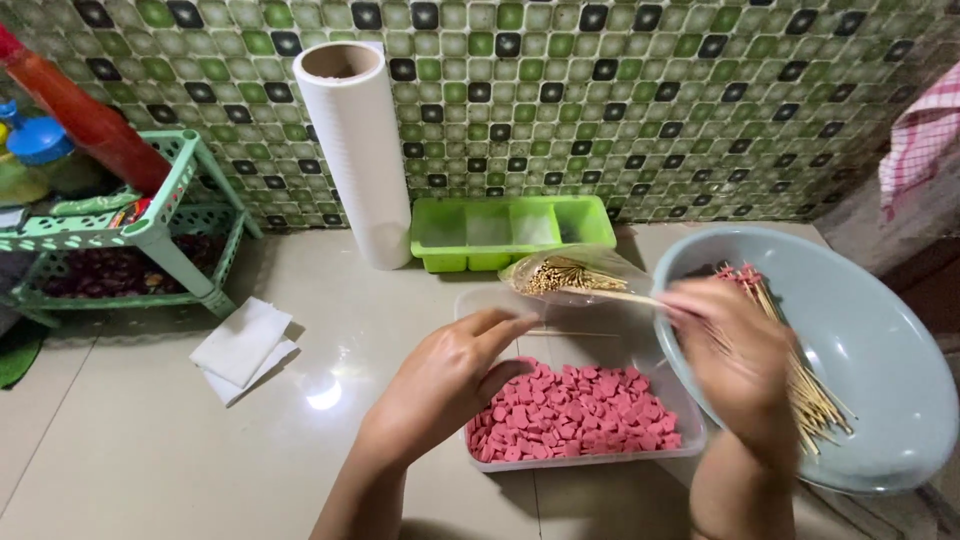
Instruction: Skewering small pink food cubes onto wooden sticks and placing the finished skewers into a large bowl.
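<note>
My left hand (455, 375) hovers over the left edge of a clear plastic tub (690, 430) full of small pink heart-shaped pieces (575, 410), thumb and fingers pinched together. Whether it holds a piece is hidden. My right hand (730, 350) is blurred over the rim of a pale blue basin (880, 340) and grips a thin wooden skewer (625, 296) that points left. Inside the basin lie several skewers threaded with pink pieces (800, 380). A clear bag of bare skewers (570, 275) lies behind the tub.
A lime green compartment tray (510, 232) and a tall white roll (355, 150) stand against the tiled wall. A mint green rack (150, 235) sits at the left, with folded white tissue (243, 345) on the counter beside it. A checked cloth (920, 135) hangs at the right.
</note>
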